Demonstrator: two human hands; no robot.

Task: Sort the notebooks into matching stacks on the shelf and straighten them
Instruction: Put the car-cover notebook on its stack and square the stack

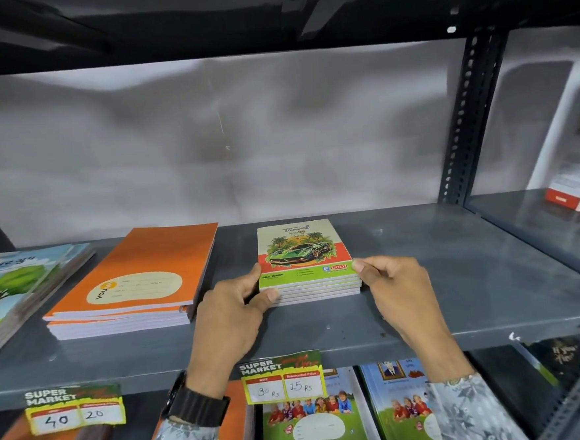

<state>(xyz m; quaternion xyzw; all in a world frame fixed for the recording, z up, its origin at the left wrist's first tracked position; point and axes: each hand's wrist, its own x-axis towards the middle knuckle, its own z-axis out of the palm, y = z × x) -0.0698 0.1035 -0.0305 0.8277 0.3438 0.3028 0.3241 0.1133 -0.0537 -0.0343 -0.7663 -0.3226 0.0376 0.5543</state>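
Note:
A stack of several small notebooks with a green car on the cover (301,250) lies in the middle of the grey shelf (457,276). My left hand (235,313) grips the stack's near left corner, thumb on its front edge. My right hand (394,281) pinches the near right corner. Left of it lies a stack of orange notebooks (138,275), its upper books skewed against the lower ones. At the far left sits a stack of notebooks with a tree picture (18,287), partly cut off by the frame.
A perforated dark upright (463,115) bounds the shelf on the right, with a white and red box (576,165) beyond it. Price tags (282,378) hang on the shelf's front edge. More notebooks (313,424) lie on the shelf below. Another shelf hangs overhead.

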